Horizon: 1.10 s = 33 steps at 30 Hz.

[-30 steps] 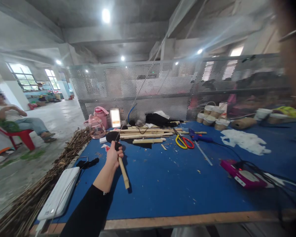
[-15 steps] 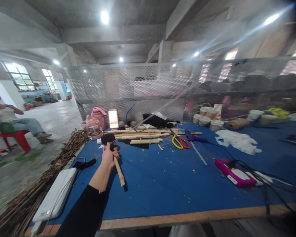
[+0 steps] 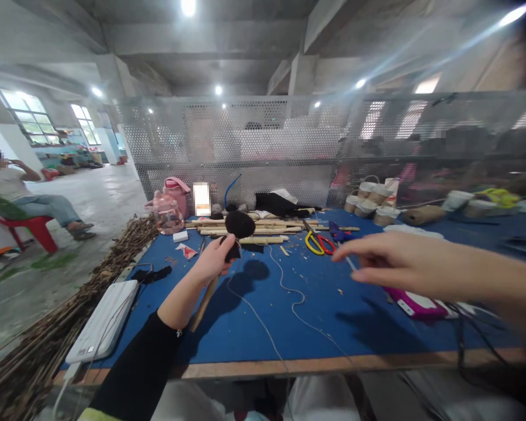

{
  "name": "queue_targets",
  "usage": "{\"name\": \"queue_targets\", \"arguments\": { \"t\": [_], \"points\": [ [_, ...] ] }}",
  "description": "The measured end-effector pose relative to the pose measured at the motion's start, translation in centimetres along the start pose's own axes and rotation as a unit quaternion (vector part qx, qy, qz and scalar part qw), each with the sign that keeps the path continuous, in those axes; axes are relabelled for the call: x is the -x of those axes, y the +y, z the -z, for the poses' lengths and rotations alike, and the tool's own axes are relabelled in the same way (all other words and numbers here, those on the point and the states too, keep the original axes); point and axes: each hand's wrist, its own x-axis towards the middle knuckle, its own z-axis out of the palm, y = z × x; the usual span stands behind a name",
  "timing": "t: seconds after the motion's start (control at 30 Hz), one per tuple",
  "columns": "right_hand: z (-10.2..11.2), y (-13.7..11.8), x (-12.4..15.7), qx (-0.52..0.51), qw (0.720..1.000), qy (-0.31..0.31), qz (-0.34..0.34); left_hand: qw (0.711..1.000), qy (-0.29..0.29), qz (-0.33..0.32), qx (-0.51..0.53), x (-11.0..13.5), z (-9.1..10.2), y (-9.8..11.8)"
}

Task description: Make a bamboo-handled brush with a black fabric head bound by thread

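My left hand (image 3: pixel 214 257) is closed round a bamboo stick (image 3: pixel 205 304) topped by a round black cloth-covered ball (image 3: pixel 239 223). Black fabric bunches below the ball, by my thumb. A thin pale string (image 3: pixel 263 327) trails over the table and off its front edge. My right hand (image 3: pixel 390 257) is over the right side of the table, slightly blurred, fingers stretched to the left with nothing visible in them. Just beyond its fingertips are the scissors (image 3: pixel 314 242) with yellow and red handles and the blue glue gun (image 3: pixel 338 231), which the hand partly hides.
Several bamboo sticks (image 3: pixel 263 231) lie across the back. At left are a white power bank (image 3: pixel 103 321), a pink pitcher (image 3: pixel 168 217) and a heap of dry twigs (image 3: pixel 92 280). A magenta box (image 3: pixel 414 307) with cables sits at right. Another person (image 3: pixel 21 193) sits far left.
My left hand has raised the stick and turned it, so the black ball stands up to the right. My right hand has come in from the right. The string now shows on the table.
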Motion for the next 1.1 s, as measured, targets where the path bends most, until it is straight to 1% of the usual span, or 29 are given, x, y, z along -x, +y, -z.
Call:
{"name": "queue_targets", "arguments": {
  "t": [0.03,0.07,0.1,0.13,0.17,0.2,0.23,0.27,0.3,0.33,0.37,0.43,0.47,0.5,0.53,0.6,0.63,0.7,0.77,0.83,0.93,1.03,1.1],
  "points": [
    [-0.9,-1.3,-2.4,-0.04,0.999,-0.037,-0.005,0.998,0.0,-0.021,-0.064,0.2,-0.6,0.5],
    [-2.3,-2.3,-4.4,-0.114,0.992,-0.056,-0.008,0.991,0.005,-0.052,-0.127,0.4,-1.3,1.0],
    [-4.2,-2.9,-6.1,-0.22,0.975,-0.042,-0.002,0.98,0.017,-0.087,-0.181,0.4,-1.8,1.3],
    [-6.3,-3.3,-7.5,-0.33,0.944,-0.024,0.008,0.967,0.031,-0.122,-0.221,0.4,-2.4,1.6],
    [-8.4,-3.6,-8.7,-0.43,0.902,-0.026,0.012,0.957,0.044,-0.153,-0.244,0.3,-2.8,1.7],
    [-10.5,-3.8,-9.7,-0.52,0.853,-0.034,0.01,0.951,0.055,-0.176,-0.25,0.1,-3.2,1.8],
    [-12.2,-4.0,-10.6,-0.593,0.802,-0.076,0.006,0.949,0.063,-0.187,-0.248,-0.1,-3.4,1.8],
    [-13.6,-4.3,-11.3,-0.644,0.757,-0.113,0.002,0.948,0.071,-0.189,-0.246,-0.3,-3.6,1.8],
    [-14.5,-4.5,-11.9,-0.673,0.727,-0.135,0.0,0.947,0.082,-0.187,-0.25,-0.4,-3.6,1.7],
    [-15.0,-4.8,-12.3,-0.683,0.715,-0.149,-0.003,0.943,0.095,-0.183,-0.263,-0.6,-3.5,1.7],
    [-15.1,-5.0,-12.5,-0.678,0.721,-0.145,-0.007,0.936,0.113,-0.178,-0.282,-0.7,-3.3,1.6],
    [-14.7,-5.4,-12.6,-0.641,0.76,-0.102,-0.021,0.922,0.141,-0.168,-0.318,-1.0,-2.9,1.5],
    [-14.4,-5.5,-12.5,-0.624,0.777,-0.074,-0.031,0.921,0.143,-0.165,-0.323,-1.1,-2.7,1.5],
    [-14.2,-5.5,-12.4,-0.614,0.787,-0.041,-0.041,0.925,0.136,-0.164,-0.314,-1.2,-2.5,1.3],
    [-14.0,-5.4,-12.3,-0.611,0.79,-0.006,-0.05,0.933,0.124,-0.166,-0.293,-1.3,-2.4,1.1],
    [-14.0,-5.0,-12.3,-0.618,0.781,0.058,-0.068,0.955,0.104,-0.167,-0.221,-1.4,-2.5,0.5],
    [-14.2,-4.7,-12.4,-0.62,0.776,0.084,-0.074,0.966,0.096,-0.158,-0.179,-1.4,-2.6,0.1],
    [-14.7,-4.0,-12.7,-0.616,0.775,0.122,-0.079,0.987,0.075,-0.107,-0.09,-1.4,-3.0,-0.7],
    [-15.2,-3.3,-12.9,-0.607,0.781,0.129,-0.07,0.998,0.04,-0.042,-0.006,-1.2,-3.4,-1.5],
    [-15.5,-2.9,-13.0,-0.607,0.784,0.112,-0.063,0.997,0.015,-0.003,0.071,-0.9,-3.9,-1.9],
    [-15.7,-2.9,-13.2,-0.626,0.774,0.078,-0.057,0.986,0.002,0.016,0.166,-0.6,-4.3,-2.1],
    [-15.7,-3.2,-13.6,-0.636,0.769,0.051,-0.042,0.969,-0.012,0.041,0.245,-0.4,-4.5,-2.0],
    [-15.7,-3.1,-13.8,-0.644,0.764,0.034,-0.038,0.955,-0.038,0.072,0.286,-0.2,-4.4,-2.1]
  ]
}}
